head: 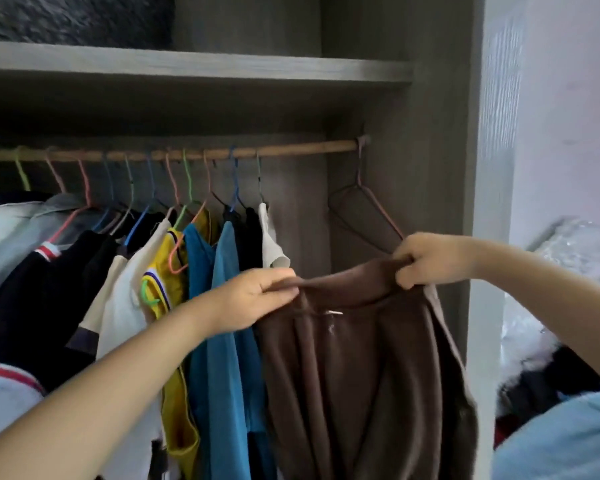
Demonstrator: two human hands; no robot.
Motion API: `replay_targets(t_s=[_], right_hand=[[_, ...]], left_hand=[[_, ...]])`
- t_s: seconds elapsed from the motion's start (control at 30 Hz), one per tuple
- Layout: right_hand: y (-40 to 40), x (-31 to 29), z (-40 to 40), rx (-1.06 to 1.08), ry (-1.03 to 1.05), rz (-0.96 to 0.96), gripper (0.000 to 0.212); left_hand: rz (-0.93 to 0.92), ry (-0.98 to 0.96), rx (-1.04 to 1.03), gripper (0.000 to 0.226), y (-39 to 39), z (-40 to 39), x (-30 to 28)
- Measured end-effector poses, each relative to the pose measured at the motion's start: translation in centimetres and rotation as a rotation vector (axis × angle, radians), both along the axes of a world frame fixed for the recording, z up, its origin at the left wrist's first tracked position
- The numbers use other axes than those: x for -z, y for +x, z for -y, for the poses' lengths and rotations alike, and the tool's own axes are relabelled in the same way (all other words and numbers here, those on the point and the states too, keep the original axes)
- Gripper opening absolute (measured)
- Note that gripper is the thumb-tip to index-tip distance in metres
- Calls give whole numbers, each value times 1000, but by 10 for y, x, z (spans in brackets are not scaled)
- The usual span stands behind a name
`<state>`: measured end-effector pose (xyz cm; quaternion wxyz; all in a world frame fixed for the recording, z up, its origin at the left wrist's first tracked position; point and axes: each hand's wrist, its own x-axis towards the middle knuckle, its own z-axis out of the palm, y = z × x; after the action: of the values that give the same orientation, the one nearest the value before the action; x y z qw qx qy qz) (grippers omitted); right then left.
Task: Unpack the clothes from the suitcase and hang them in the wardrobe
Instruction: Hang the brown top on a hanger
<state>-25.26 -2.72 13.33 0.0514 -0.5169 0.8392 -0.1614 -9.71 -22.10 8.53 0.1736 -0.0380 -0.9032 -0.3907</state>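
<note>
A brown garment [357,368] hangs in front of the open wardrobe, held up by its top edge. My left hand [257,299] pinches the left corner of that edge. My right hand [430,259] grips the right corner, a little higher. Behind the garment an empty wire hanger [364,211] dangles from the right end of the wooden rail [291,148]. To the left, several clothes on coloured hangers fill the rail, among them a blue top [222,306], a yellow piece [168,278] and a white one [272,237]. No suitcase is in view.
A grey shelf [194,69] runs above the rail, with a dark fuzzy thing [73,19] on it. The wardrobe's right side panel [426,188] stands close to the empty hanger. Beyond it, at the right, lie plastic-wrapped items [575,244] and a pile of clothes [541,386].
</note>
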Motion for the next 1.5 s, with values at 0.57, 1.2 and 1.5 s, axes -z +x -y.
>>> replay_targets(t_s=[0.57,1.2,1.5], right_hand=[[-98,-1,113,584,-205,-633,39],[-84,18,135,420,-893,-55,24],[-78,146,140,87,-1144,627,38]], left_hand=[[-213,-818,-542,21,4,43,-52],[-353,-816,-601,44,23,63,-50],[-279,-939,-567,62,33,64,-44]])
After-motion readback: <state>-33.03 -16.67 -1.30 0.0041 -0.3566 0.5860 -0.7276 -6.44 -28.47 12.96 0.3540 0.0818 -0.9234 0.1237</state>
